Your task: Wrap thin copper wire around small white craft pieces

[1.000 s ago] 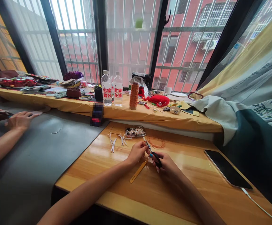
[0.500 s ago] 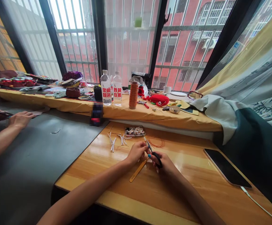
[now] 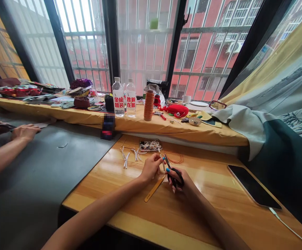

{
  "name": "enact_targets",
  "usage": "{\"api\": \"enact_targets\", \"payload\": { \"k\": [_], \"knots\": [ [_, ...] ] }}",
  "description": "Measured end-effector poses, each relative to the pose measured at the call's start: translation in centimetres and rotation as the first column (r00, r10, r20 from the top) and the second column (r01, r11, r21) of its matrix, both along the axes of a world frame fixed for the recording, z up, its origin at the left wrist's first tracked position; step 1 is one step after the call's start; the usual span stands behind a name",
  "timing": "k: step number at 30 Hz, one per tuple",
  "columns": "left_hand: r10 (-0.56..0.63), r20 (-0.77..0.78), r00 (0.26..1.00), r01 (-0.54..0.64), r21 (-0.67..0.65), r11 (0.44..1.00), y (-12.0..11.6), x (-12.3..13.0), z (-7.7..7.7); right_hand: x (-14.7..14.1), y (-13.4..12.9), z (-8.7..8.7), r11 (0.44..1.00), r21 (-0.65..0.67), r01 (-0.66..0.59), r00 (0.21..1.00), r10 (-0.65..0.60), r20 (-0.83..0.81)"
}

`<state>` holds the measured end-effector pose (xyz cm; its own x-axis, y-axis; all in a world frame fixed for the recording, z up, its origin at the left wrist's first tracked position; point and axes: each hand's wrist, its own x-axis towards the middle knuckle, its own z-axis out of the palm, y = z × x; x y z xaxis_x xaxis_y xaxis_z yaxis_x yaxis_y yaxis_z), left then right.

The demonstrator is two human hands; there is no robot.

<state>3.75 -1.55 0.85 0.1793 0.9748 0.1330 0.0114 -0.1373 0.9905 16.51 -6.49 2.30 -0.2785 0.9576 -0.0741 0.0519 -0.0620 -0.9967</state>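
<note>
My left hand (image 3: 151, 167) pinches a thin white strip (image 3: 163, 166) over the wooden table. Close by on the right, my right hand (image 3: 180, 181) is wrapped round the handles of black scissors (image 3: 172, 174), whose blades point up and away, a little apart from the strip. Below my hands lies a flat yellow stick (image 3: 154, 189). Beyond them are a clear tray (image 3: 150, 145) of small pieces and a coil of thin orange cord (image 3: 176, 158). Cut white strips (image 3: 126, 160) lie on the table to the left.
A phone (image 3: 253, 185) with a white cable lies at the right. Two bottles (image 3: 119, 99), an orange thread spool (image 3: 148, 106) and a red plush item (image 3: 177, 110) stand on the cloth-covered ledge. Another person's hands (image 3: 24, 132) work over the dark mat (image 3: 36, 180) at the left.
The scissors have moved slightly right, away from my left hand, and their blades look more parted. More of the white strip shows between my hands.
</note>
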Motion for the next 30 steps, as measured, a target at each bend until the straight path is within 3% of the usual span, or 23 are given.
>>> {"api": "enact_targets", "payload": {
  "k": [7, 10, 12, 15, 18, 21, 25, 30],
  "knots": [
    [0.163, -0.175, 0.971, -0.108, 0.286, 0.952, -0.2, -0.5, 0.5, -0.4, -0.2, -0.4, 1.0, -0.01, -0.022, 0.999, 0.023, 0.04],
    [0.243, -0.29, 0.926, -0.11, 0.409, 0.906, 0.5, -1.1, 0.7, -0.1, 0.1, -0.4, 0.998, 0.06, 0.026, 0.985, -0.036, 0.17],
    [0.315, -0.391, 0.865, -0.067, 0.531, 0.845, 1.2, -1.7, 0.9, 0.3, 0.2, -0.1, 0.969, 0.23, 0.086, 0.922, -0.164, 0.35],
    [0.399, -0.504, 0.766, 0.046, 0.662, 0.748, 2.4, -2.7, 1.2, 1.3, 0.3, 0.3, 0.844, 0.531, 0.076, 0.736, -0.407, 0.542],
    [0.452, -0.578, 0.679, 0.151, 0.713, 0.684, 2.8, -3.5, 1.7, 2.4, 0.6, 0.6, 0.802, 0.595, 0.048, 0.634, -0.485, 0.602],
    [0.504, -0.598, 0.624, 0.237, 0.759, 0.607, 2.5, -4.2, 2.5, 3.1, 1.0, 0.8, 0.844, 0.536, 0.021, 0.647, -0.42, 0.636],
    [0.496, -0.627, 0.601, 0.399, 0.773, 0.493, 2.1, -4.8, 3.2, 2.9, 1.0, 1.2, 0.918, 0.391, -0.07, 0.771, -0.199, 0.605],
    [0.416, -0.697, 0.584, 0.508, 0.714, 0.482, 2.2, -5.0, 3.3, 2.0, 0.5, 1.1, 0.969, 0.205, -0.135, 0.872, 0.018, 0.489]
  ]
}}
